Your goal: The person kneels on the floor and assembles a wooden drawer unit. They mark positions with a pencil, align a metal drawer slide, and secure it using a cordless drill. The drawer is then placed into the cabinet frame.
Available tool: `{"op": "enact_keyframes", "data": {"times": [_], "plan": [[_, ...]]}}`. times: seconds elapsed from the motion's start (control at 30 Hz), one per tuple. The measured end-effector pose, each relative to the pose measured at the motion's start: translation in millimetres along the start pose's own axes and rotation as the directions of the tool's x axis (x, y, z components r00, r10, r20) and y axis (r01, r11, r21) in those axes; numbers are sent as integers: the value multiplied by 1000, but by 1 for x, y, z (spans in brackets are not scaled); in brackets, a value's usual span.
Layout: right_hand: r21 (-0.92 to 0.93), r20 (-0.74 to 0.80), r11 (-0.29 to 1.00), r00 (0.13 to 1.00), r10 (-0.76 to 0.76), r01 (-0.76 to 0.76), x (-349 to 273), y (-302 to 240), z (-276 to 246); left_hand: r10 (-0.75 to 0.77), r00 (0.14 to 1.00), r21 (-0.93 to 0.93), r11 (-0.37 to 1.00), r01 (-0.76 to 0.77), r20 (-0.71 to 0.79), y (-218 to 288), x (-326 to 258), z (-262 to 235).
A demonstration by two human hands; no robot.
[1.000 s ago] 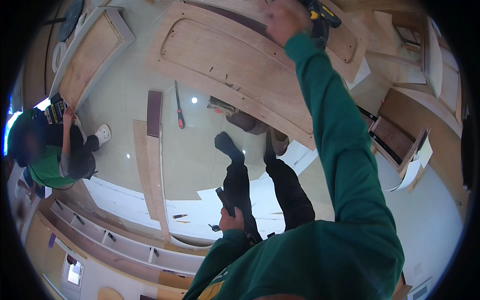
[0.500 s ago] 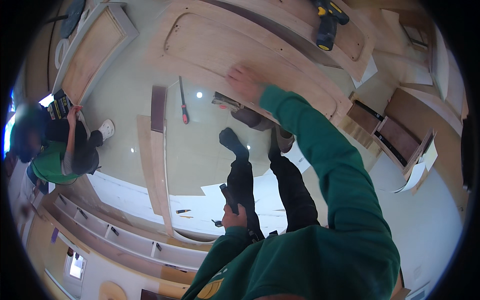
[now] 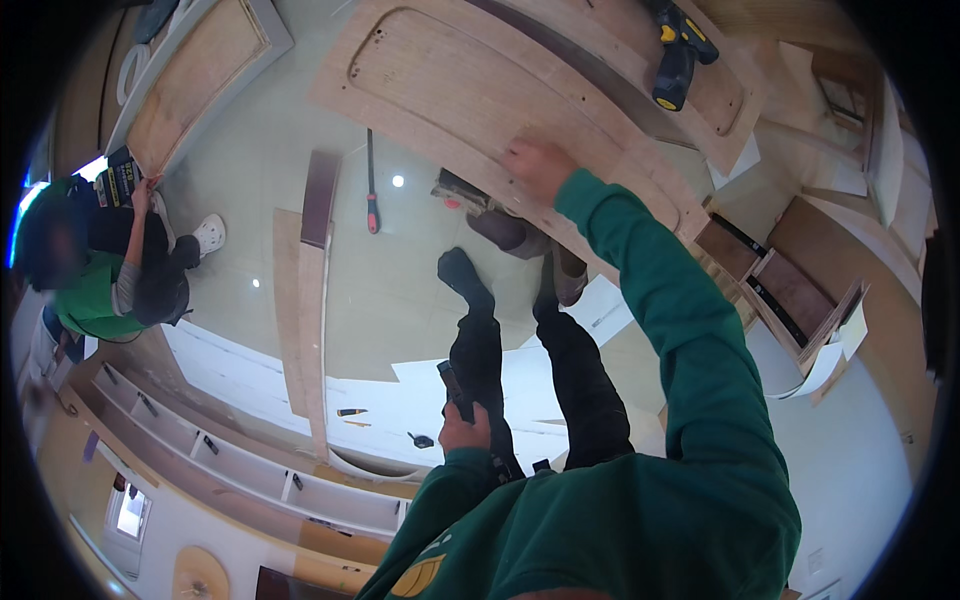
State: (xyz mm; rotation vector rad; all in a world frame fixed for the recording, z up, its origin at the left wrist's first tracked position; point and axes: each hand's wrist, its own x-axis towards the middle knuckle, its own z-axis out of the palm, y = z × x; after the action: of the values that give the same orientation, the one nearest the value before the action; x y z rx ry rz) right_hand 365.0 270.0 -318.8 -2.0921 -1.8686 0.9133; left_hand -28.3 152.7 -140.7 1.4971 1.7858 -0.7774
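Note:
My right hand (image 3: 538, 165) rests on the near edge of a large curved wooden panel (image 3: 440, 80), fingers curled over that edge. A yellow and black cordless drill (image 3: 678, 55) lies further back on another wooden panel, well away from this hand. My left hand (image 3: 465, 428) hangs by my thigh, closed around a slim dark object (image 3: 452, 385) that sticks up from the fist. My legs in dark trousers and dark shoes (image 3: 462, 275) stand just below the panel.
A red-handled tool (image 3: 371, 185) lies on the pale floor next to long wooden strips (image 3: 312, 300). A person in green (image 3: 100, 270) crouches at the left by a framed panel (image 3: 190, 80). White shelving (image 3: 250, 470) runs along the lower left; cabinet parts (image 3: 790, 300) stand at right.
My right hand let go of the drill at the upper right and came down and left across the panel to its near edge. The left hand stayed by my thigh.

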Motion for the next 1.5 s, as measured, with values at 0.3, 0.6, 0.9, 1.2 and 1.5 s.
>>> {"op": "enact_keyframes", "data": {"times": [0.3, 0.6, 0.9, 1.2, 1.5], "plan": [[56, -36, 989, 990, 137, -135, 7, 4, -7, 95, 988, -52, 993, -102, -122, -14, -2, 13], [365, -78, 842, 889, 452, -396, 13, 12, -22, 5, 1000, -74, 997, -6, -11, -11, -3, 9], [699, -484, 691, 590, 646, -183, 44, 110, -112, 15, 999, -62, 998, -17, -33, -16, -3, 11], [369, -379, 848, 771, 512, -381, -3, 47, -39, 15, 1000, -104, 994, -17, -22, -10, -3, 6], [217, -286, 902, 860, 423, -372, -35, 5, 17, 9, 1000, -82, 997, -11, -24, -12, 1, 6]]}}
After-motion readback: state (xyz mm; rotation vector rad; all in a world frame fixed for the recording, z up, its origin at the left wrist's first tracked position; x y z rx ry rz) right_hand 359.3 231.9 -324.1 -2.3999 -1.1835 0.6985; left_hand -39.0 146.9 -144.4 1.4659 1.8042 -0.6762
